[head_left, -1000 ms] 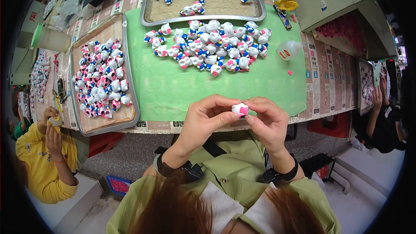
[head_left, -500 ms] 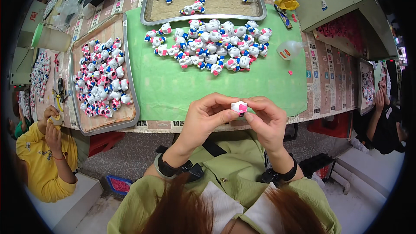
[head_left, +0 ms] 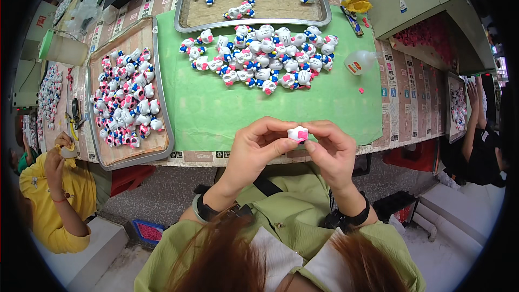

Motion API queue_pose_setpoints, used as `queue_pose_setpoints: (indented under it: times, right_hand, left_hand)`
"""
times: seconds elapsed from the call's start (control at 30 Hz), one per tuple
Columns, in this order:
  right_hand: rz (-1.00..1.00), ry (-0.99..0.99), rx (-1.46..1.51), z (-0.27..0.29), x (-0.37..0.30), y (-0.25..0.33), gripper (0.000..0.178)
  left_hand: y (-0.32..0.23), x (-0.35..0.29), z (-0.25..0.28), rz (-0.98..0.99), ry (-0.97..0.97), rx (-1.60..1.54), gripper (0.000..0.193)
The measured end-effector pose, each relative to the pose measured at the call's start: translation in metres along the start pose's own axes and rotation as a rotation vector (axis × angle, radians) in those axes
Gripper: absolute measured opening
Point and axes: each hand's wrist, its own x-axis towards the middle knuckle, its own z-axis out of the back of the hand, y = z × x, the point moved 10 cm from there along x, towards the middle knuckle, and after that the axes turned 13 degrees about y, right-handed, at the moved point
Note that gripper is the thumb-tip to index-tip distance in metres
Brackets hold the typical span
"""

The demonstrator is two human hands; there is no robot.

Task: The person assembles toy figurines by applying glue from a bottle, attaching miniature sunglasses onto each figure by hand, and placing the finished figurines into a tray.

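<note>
Between my two hands, just over the table's near edge, is a small white figurine head (head_left: 297, 133) with a pink bow-like piece on its front. The fingertips of my left hand (head_left: 263, 139) pinch it from one side. Thumb and fingers of my right hand (head_left: 330, 148) press on its other side, close to the pink piece. Its lower part is mostly hidden by my fingers. Beyond my hands a heap of white, blue and pink figurines (head_left: 265, 60) lies on a green sheet (head_left: 216, 116).
A metal tray (head_left: 172, 124) full of similar figurines stands at left, another metal tray (head_left: 254, 23) with fewer at the far side. At right are a translucent squeeze bottle (head_left: 360, 62), a yellow cloth (head_left: 358, 1) and a cabinet (head_left: 416, 0). People work at both sides.
My hands and the figurine head have hardly moved. At left the co-worker's hands have shifted slightly; at right another person's hands have risen.
</note>
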Motion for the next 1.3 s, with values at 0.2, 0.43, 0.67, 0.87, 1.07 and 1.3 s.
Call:
queue_pose_setpoints:
  times: [0.2,0.43,0.67,0.87,1.07,1.3]
  right_hand:
    - [0.004,0.034,0.026,-0.003,0.003,0.003,0.027]
    - [0.041,0.026,0.005,0.000,0.001,0.005,0.026]
    - [-0.016,-0.010,-0.087,-0.002,0.004,0.004,0.031]
    - [0.063,-0.016,-0.581,-0.008,0.008,0.025,0.043]
    - [0.030,-0.017,-0.605,-0.004,0.007,0.025,0.036]
    - [0.070,0.112,-0.726,-0.026,0.014,0.028,0.042]
  left_hand:
    - [-0.003,-0.002,0.001,0.025,-0.048,0.021,0.022]
    - [-0.007,-0.002,-0.005,0.016,-0.021,0.038,0.022]
    - [0.012,0.001,0.000,0.065,-0.093,-0.280,0.022]
    - [0.029,-0.003,-0.003,0.174,-0.064,-0.485,0.024]
    - [0.030,0.000,-0.005,0.213,-0.054,-0.453,0.021]
    - [0.024,-0.010,0.003,0.168,-0.108,-0.434,0.020]
